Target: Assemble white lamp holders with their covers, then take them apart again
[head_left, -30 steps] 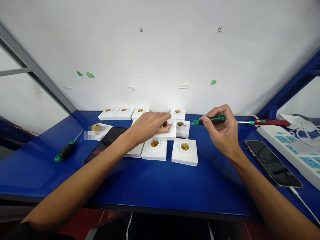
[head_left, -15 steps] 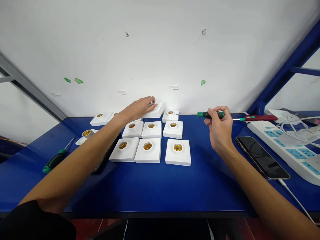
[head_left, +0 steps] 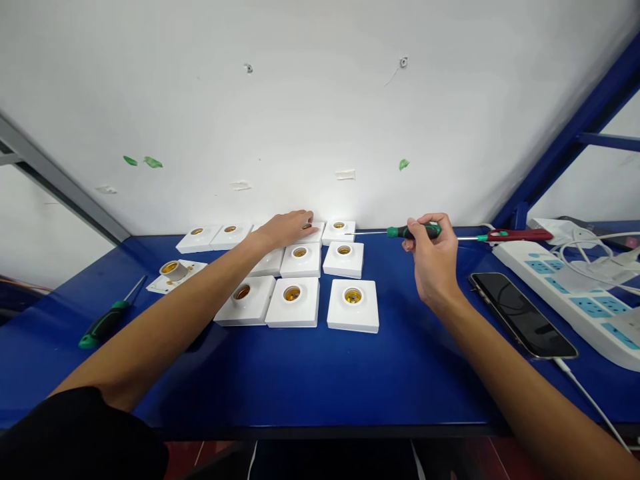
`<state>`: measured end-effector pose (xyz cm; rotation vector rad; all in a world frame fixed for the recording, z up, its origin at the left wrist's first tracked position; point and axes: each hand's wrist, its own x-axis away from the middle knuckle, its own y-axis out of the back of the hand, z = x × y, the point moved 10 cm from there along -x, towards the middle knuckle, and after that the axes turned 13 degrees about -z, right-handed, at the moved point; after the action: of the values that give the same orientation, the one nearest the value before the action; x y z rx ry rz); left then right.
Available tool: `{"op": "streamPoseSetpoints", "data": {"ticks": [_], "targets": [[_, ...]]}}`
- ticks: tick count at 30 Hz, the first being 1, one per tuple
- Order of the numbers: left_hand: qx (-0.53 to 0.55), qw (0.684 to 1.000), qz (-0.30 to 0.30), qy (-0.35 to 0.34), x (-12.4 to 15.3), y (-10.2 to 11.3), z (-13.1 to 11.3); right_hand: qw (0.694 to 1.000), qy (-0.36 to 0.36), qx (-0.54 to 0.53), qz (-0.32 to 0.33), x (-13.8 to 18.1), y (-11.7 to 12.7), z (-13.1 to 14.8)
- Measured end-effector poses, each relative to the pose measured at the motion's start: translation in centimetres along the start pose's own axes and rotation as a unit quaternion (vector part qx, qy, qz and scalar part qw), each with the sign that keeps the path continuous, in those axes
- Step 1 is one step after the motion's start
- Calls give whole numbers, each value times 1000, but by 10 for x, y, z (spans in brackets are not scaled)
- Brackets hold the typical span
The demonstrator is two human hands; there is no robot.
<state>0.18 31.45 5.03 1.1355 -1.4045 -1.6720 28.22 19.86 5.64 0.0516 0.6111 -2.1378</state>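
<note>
While looking down on blue bench (head_left: 300,373), noted left hand (head_left: 287,228) laid over white lamp socket (head_left: 313,235) in back row by wall, fingers stretched flat and close together on top. Found right hand (head_left: 433,263) pinching green-handled screwdriver (head_left: 415,231) between thumb and fingertips, shaft level, tip pointing left towards back row, clear of it. Recorded further sockets (head_left: 353,305) in rows just in front of left hand. Logged second green screwdriver (head_left: 105,323) far left, phone (head_left: 523,315) and power strip (head_left: 570,293) right.

White lamp sockets (head_left: 353,305) (brass-yellow centres), green-and-black screwdriver (head_left: 414,231), blue table (head_left: 320,373), red-handled screwdriver (head_left: 515,235), black phone (head_left: 523,315)
</note>
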Motion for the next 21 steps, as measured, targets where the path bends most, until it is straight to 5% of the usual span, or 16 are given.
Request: {"op": "streamPoseSetpoints", "data": {"ticks": [6, 9, 16, 21], "targets": [[-78, 991, -62, 87, 18, 27, 48, 1000, -1, 2, 0, 4, -2, -1], [-110, 985, -46, 122, 34, 23, 69, 1000, 1, -2, 2, 6, -3, -1], [-87, 982, -37, 162, 46, 5, 86, 1000, -8, 12, -3, 6, -2, -5], [-25, 976, -100, 193, 53, 26, 89, 1000, -8, 18, -2, 8, -2, -6]]}}
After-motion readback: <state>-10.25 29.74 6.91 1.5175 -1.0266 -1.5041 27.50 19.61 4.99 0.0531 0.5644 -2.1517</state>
